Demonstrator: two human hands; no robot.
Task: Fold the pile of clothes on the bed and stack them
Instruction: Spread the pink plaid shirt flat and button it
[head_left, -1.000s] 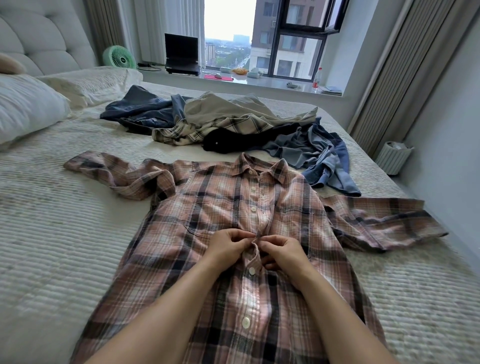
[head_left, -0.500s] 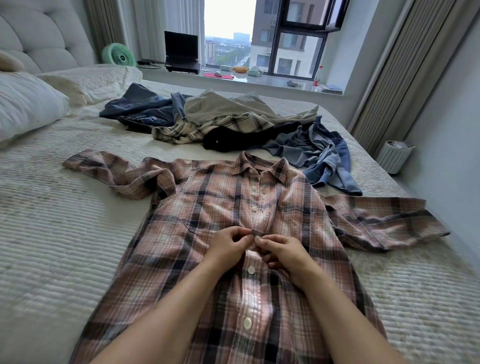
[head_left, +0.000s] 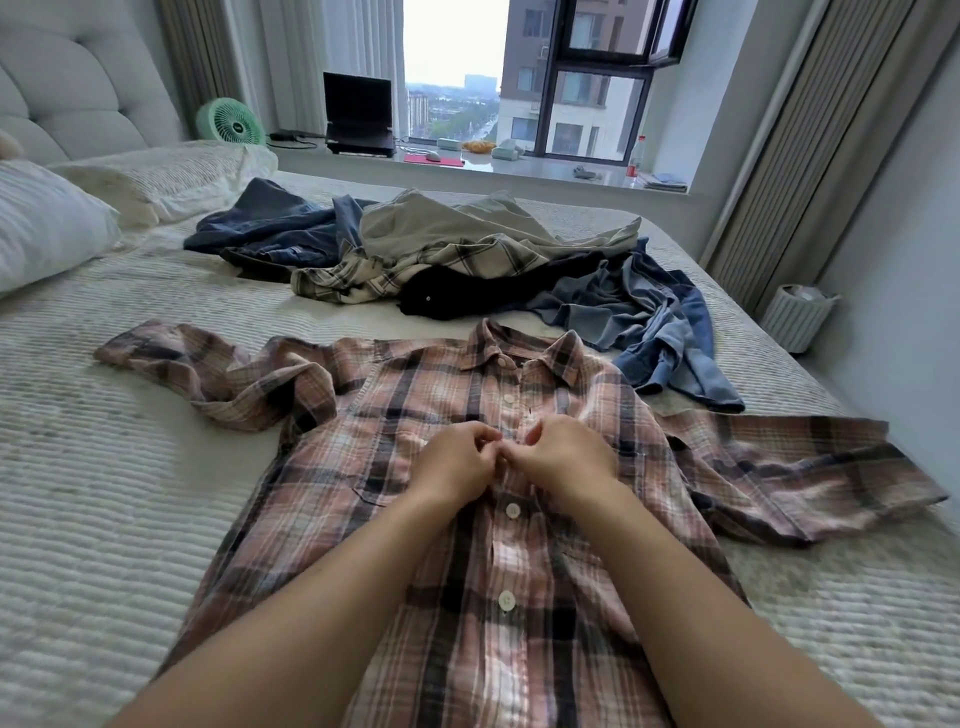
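Both grips, left hand (head_left: 457, 460) & right hand (head_left: 563, 454), pinching 1 pink plaid shirt (head_left: 395, 431) placket, approx 5 garments piled (head_left: 467, 260) behind

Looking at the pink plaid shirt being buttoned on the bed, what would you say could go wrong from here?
1. The pink plaid button-up shirt's left sleeve lies bunched; folding now would likely trap creases.
2. Both the left hand and right hand pinch the placket at mid-chest; a misaligned button would skew the front.
3. The blue denim garment lies close beside the collar and may catch in the fold.
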